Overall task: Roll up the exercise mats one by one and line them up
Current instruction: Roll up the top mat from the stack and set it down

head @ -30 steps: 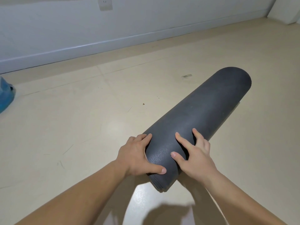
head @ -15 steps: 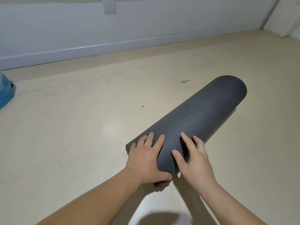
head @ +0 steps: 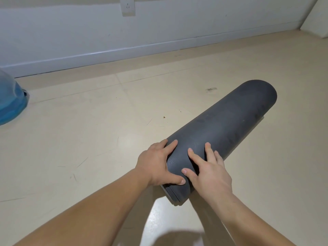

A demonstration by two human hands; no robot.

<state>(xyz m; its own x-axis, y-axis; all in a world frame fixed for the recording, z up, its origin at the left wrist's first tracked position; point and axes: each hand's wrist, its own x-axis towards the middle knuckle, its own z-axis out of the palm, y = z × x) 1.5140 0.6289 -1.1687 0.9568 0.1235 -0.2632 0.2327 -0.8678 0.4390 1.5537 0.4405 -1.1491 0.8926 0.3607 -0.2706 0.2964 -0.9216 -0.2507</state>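
Mat (head: 221,132), dark grey and fully rolled into a thick cylinder, lies on the beige floor (head: 88,139), running diagonally from just in front of the person toward the upper right. Its near end shows the edges of the wound layers; its far end points toward the wall (head: 71,32). No brand, label or printed writing can be read on its textured surface.

Both hands are at the near end of the roll. The left hand (head: 156,166) lies against the roll's left side, fingers spread flat over the curve and the thumb stretched across the near edge. The right hand (head: 209,173) rests on top and to the right, palm down, fingers splayed wide and lying along the surface. Neither hand wraps around the roll; both lie open and flat on it, thumbs nearly meeting.

A white wall socket (head: 127,6) sits at the top of the wall, with no legible marking. A blue object (head: 10,102) is cut off by the left edge.
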